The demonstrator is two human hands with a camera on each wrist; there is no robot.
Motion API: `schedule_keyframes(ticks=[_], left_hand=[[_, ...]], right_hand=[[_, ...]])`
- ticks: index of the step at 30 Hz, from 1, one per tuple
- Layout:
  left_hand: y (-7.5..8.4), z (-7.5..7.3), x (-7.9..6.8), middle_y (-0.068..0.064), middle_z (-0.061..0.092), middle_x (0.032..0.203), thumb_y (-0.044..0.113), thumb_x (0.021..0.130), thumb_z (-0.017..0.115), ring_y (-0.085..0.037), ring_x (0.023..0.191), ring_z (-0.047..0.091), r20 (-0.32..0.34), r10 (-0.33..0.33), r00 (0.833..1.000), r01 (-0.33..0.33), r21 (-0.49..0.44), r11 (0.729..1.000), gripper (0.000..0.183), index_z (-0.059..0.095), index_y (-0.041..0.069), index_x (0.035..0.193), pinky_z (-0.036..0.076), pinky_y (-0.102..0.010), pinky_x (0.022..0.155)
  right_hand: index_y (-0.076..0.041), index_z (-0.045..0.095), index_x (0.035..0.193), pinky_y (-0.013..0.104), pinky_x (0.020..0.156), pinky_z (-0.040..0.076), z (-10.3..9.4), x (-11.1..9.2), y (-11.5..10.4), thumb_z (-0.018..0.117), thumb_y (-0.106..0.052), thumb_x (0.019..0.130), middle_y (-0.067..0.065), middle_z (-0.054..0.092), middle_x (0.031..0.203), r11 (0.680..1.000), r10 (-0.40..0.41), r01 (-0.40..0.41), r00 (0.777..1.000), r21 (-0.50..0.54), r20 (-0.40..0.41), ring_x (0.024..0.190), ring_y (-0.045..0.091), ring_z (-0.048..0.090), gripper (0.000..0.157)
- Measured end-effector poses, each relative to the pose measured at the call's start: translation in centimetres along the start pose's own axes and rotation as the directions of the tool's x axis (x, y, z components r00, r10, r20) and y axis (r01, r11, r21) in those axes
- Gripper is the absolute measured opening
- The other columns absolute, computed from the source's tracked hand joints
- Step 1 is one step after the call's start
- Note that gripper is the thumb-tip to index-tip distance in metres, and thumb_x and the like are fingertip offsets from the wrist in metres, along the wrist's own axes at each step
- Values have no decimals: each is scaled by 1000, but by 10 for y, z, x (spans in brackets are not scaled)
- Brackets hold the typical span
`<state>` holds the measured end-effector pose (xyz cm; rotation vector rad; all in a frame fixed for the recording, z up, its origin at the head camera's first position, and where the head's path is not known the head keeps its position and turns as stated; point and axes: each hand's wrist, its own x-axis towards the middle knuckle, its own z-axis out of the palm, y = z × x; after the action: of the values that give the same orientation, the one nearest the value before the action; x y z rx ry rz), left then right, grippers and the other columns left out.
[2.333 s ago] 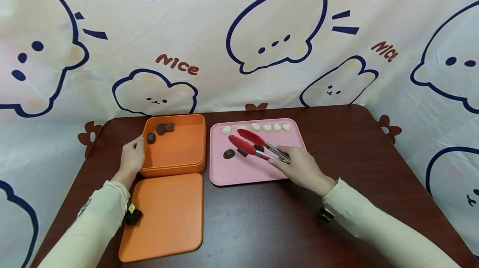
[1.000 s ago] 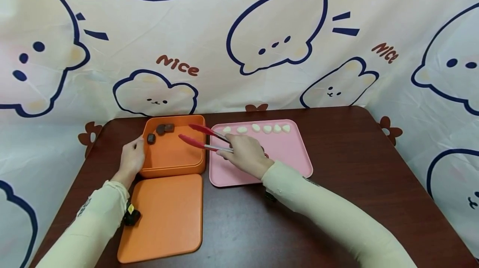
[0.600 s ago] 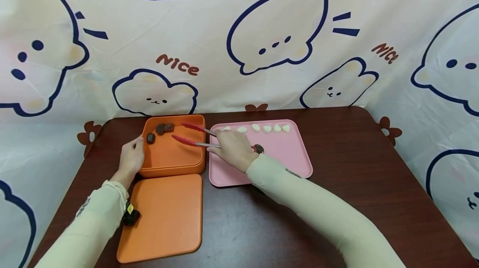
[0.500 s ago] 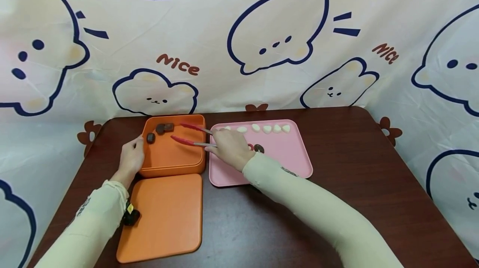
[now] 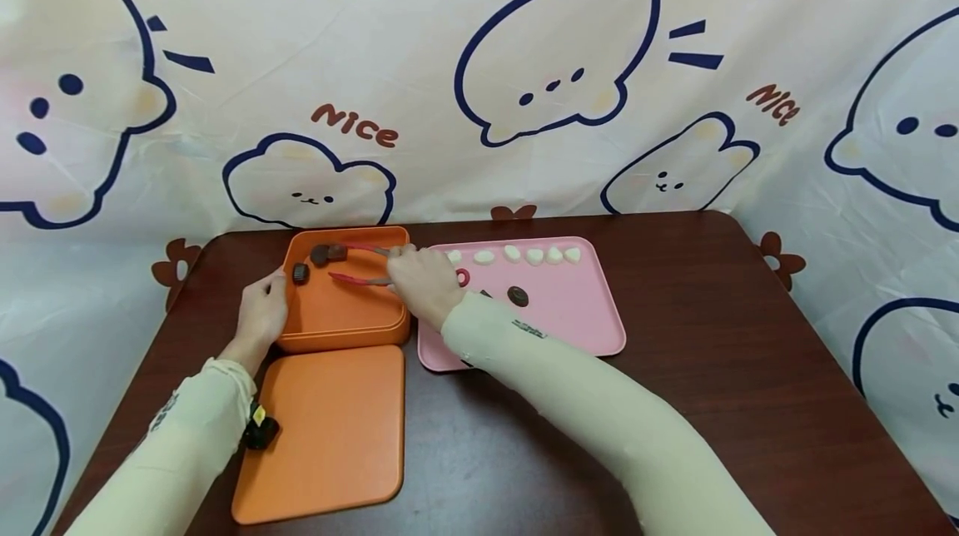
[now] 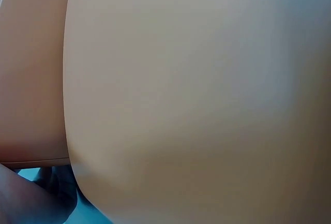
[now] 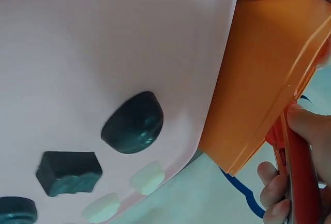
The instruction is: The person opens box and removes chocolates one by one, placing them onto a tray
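My right hand point(image 5: 425, 282) grips red-tipped metal tongs point(image 5: 363, 280) over the orange box point(image 5: 346, 338). Their two arms stand apart, tips pointing left inside the box. The upper tip is close to a brown square chocolate point(image 5: 337, 252); I cannot tell if they touch. Beside it lie a round chocolate point(image 5: 319, 255) and a dark ribbed one point(image 5: 300, 273). My left hand point(image 5: 262, 311) holds the box's left wall. In the right wrist view, the right hand's fingers wrap the tongs' red handle point(image 7: 301, 177) beside the box.
A pink tray point(image 5: 577, 311) right of the box bears a row of white pieces point(image 5: 534, 256) and several dark chocolates point(image 5: 518, 296), partly behind my right arm. The orange lid point(image 5: 330, 436) lies in front of the box on the brown table point(image 5: 697, 336). A patterned cloth hangs behind.
My right hand has carried the tongs leftward from the dark chocolates on the tray into the box, with their arms spread wider. My left hand has kept its hold on the box.
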<state>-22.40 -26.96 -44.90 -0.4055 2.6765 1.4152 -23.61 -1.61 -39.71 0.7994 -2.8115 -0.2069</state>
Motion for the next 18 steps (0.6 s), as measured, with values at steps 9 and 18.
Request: schedule_keyframes(ticks=[9, 18], left_hand=[[0, -1, 0, -20, 22, 167, 42, 110, 12, -45, 148, 32, 0, -2, 1000, 2, 5, 1000, 59, 21, 14, 161, 31, -61, 120], [-1, 0, 1, -21, 22, 167, 41, 110, 12, -46, 146, 33, 7, -2, 1000, 2, 2, 1000, 60, 21, 12, 161, 33, -62, 118]], right_hand=[[-15, 71, 116, 27, 73, 63, 0, 20, -10, 64, -42, 99, -2, 74, 101, 997, -3, 6, 999, -75, 42, 81, 13, 72, 33], [-21, 75, 112, 27, 73, 63, 1, 21, -14, 60, -32, 102, -5, 74, 103, 998, 11, -7, 998, -57, 65, 86, 12, 72, 21]])
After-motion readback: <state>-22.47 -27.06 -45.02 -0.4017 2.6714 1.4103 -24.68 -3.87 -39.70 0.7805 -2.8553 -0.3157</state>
